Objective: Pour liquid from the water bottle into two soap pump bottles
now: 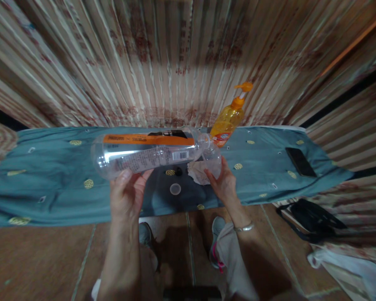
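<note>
My left hand (pixel 127 190) is closed around the lower side of a large clear plastic bottle (pixel 138 161) with an orange and black label. The bottle lies almost level, its neck pointing right. At that neck is a small clear plastic container (pixel 216 159), gripped by my right hand (pixel 224 182); whether the two touch I cannot tell. A crumpled whitish tissue (pixel 199 173) shows just left of my right fingers. Below the bottle, a small round translucent lid (pixel 175 189) and a small black cap (pixel 178 171) rest on the cloth.
A yellow pump bottle (pixel 227 121) with an orange top stands behind the container. On the right of the teal patterned cloth (pixel 59 167) lies a black phone (pixel 301 162). A black bag (pixel 313 219) is at the lower right. Pleated curtains (pixel 163 62) hang behind.
</note>
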Motion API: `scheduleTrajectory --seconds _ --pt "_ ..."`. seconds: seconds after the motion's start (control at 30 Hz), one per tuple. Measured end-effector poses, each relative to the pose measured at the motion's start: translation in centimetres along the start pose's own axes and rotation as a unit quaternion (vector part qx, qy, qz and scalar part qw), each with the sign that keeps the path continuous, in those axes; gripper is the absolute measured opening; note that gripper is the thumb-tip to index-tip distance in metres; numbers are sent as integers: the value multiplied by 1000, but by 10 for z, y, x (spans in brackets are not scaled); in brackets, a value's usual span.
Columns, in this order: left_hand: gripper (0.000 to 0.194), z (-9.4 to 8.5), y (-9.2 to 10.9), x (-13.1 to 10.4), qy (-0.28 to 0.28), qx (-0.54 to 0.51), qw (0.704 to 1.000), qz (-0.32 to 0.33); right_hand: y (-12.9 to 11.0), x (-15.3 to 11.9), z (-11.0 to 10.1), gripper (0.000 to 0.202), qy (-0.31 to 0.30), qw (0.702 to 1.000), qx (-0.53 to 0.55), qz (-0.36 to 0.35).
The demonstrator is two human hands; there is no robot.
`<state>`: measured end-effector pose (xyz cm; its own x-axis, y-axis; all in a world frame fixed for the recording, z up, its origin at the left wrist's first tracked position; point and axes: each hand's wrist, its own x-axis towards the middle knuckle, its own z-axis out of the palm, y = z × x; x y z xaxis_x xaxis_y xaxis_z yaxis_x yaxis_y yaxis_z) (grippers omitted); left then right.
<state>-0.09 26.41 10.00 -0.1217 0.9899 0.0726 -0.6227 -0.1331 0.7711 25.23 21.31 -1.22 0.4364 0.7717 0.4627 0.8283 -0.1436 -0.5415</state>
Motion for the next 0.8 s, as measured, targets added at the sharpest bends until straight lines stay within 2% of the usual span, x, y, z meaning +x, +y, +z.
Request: scheduleTrajectory --seconds 0.43,0.63,0.8 --pt "59 -2 -1 0 -12 1 1000 -8 2 -1 2 82 8 1000 -4 -7" --pt "69 -1 -1 0 -5 0 1000 -2 2 -1 2 81 6 1000 -5 -4" --pt "65 -1 0 0 -5 -5 1000 -12 1 0 1 82 5 1000 -4 -5"
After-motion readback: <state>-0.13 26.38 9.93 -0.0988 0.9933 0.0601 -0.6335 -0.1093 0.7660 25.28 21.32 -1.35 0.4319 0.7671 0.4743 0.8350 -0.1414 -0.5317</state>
